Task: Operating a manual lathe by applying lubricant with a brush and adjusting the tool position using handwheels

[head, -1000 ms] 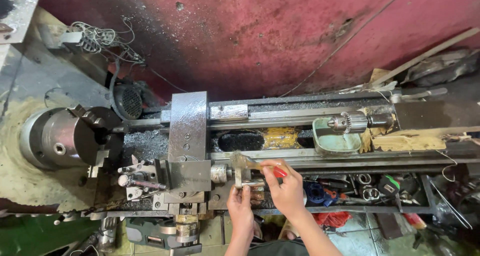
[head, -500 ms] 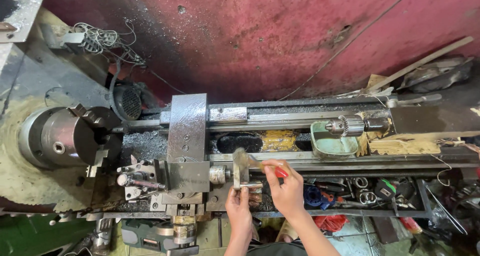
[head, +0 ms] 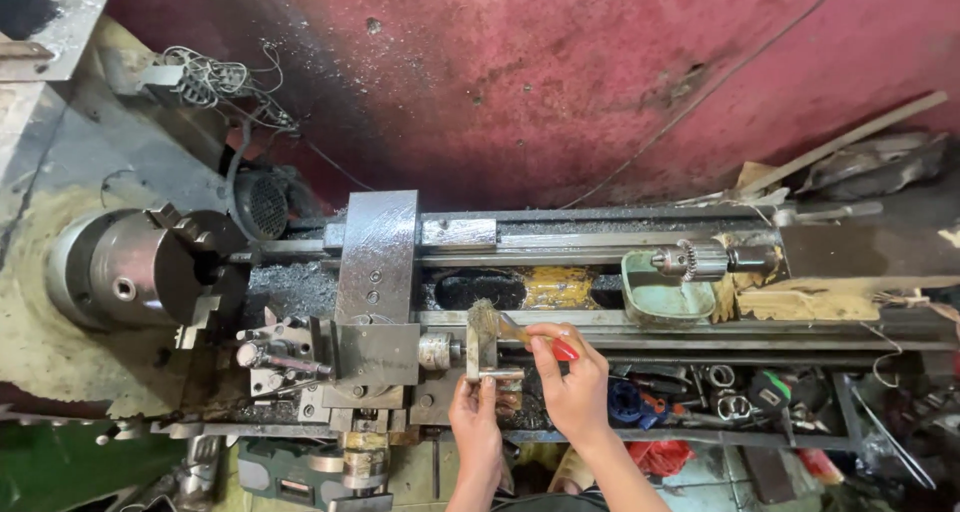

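Right hand [head: 572, 387] clamped on red-handled brush [head: 520, 330], bristles on handwheel [head: 483, 340] at lathe [head: 380, 272] apron, left hand [head: 476, 412] gripping its crank (best short strokes, wheel steady)

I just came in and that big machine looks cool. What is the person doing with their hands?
A person leans over a metal lathe. The right hand holds a small brush with a red handle, its bristles against the top of a small metal block at the front of the machine. The left hand steadies that block from below. The round chuck sits at the left, holding nothing that shows. Tools lie in a tray to the right.
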